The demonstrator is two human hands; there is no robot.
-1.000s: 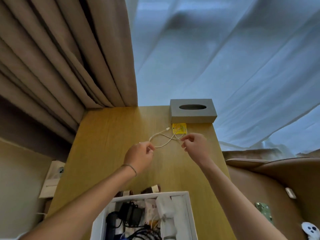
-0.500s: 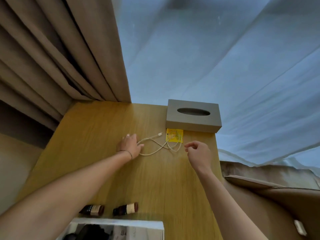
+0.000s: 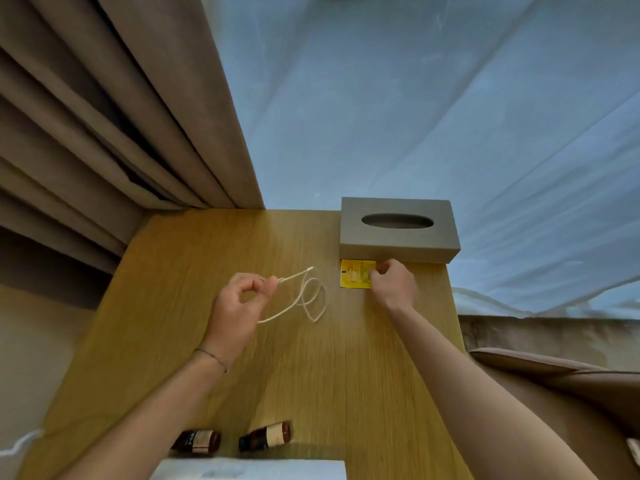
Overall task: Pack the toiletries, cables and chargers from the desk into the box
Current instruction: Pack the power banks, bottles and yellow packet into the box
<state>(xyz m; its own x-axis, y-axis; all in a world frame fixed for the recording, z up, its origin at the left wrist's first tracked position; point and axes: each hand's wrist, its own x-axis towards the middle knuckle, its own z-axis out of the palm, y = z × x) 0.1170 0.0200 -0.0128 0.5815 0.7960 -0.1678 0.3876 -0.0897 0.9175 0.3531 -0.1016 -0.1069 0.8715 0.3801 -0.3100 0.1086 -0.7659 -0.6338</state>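
A thin white cable (image 3: 304, 296) hangs in loose loops over the middle of the wooden desk (image 3: 173, 306). My left hand (image 3: 239, 306) pinches it near one plug end, lifted slightly off the wood. My right hand (image 3: 393, 284) pinches the right edge of a small yellow sachet (image 3: 355, 278) that lies flat in front of the tissue box. Two small brown bottles (image 3: 265, 439) lie on their sides near the desk's front. Only the white rim of the packing box (image 3: 249, 470) shows at the bottom edge; its contents are hidden.
A grey tissue box (image 3: 398, 230) stands at the desk's back right corner. Brown curtains (image 3: 121, 116) hang at the back left, sheer white curtain behind. A brown armchair (image 3: 571, 393) sits right of the desk.
My left hand has lifted off the desk with the cable end pinched, pulling the loops clear of the sachet. My right hand has reached forward and taken hold of the yellow sachet.
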